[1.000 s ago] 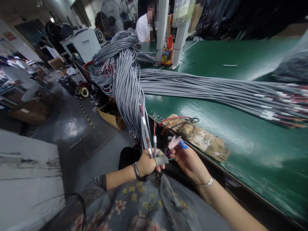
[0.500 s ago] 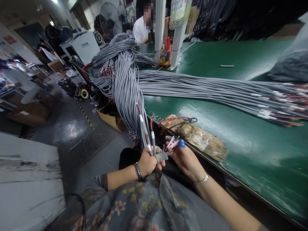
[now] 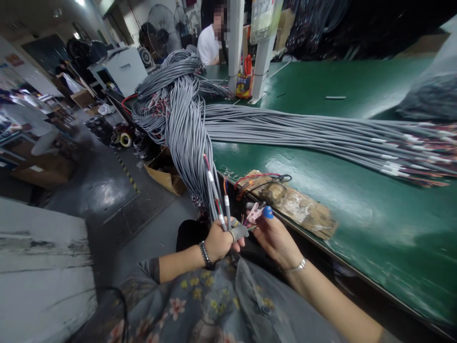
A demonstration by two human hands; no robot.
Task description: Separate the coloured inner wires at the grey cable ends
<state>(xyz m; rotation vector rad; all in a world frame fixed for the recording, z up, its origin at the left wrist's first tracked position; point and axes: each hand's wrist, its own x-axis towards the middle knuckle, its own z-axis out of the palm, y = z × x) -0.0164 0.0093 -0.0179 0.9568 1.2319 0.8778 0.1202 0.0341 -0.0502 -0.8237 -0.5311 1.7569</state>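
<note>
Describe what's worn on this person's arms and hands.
Left hand: dark bracelet at the wrist, grey cot on a fingertip. Right hand: thin silver bangle, blue cot on a fingertip. Forearms bare; a dark sleeve ends near the left elbow.

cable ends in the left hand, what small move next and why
Probably ease the pink clip in the right hand onto the thin coloured wires: the left hand grips the cable ends upright, and the clip sits right beside those wires.
</note>
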